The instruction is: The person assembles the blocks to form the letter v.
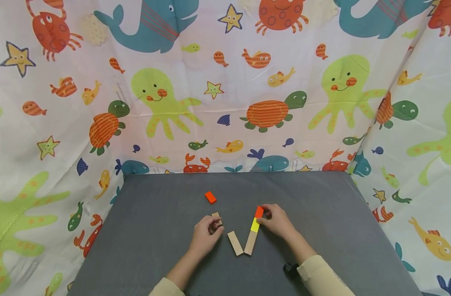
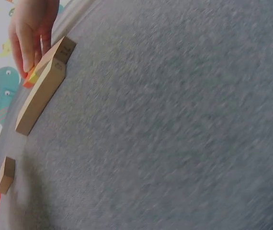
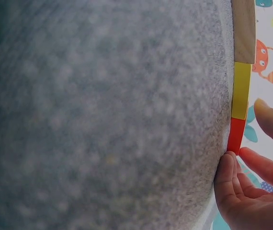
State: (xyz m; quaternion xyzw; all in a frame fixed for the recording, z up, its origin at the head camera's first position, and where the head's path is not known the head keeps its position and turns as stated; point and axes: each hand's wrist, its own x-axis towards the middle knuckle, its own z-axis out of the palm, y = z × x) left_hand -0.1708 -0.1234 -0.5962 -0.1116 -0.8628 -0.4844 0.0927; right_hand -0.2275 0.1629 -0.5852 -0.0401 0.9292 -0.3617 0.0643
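My right hand (image 1: 277, 222) touches the outer end of a red block (image 1: 259, 211) with its fingertips; in the right wrist view its thumb (image 3: 270, 120) stands apart from the blocks. The red block lines up end to end with a yellow block (image 1: 255, 225) and a plain wooden block (image 1: 250, 243). Another long wooden block (image 1: 235, 243) meets that row at the near end, forming a V. My left hand (image 1: 205, 236), fingers loosely bent, is beside a short wooden block (image 2: 6, 175), apart from it in the left wrist view. Farther back lies an orange-red block (image 1: 210, 197).
Grey cloth covers the table (image 1: 159, 205). A patterned curtain (image 1: 225, 102) with sea animals hangs behind it and along both sides. A black strap-like object (image 1: 291, 270) is at the right wrist.
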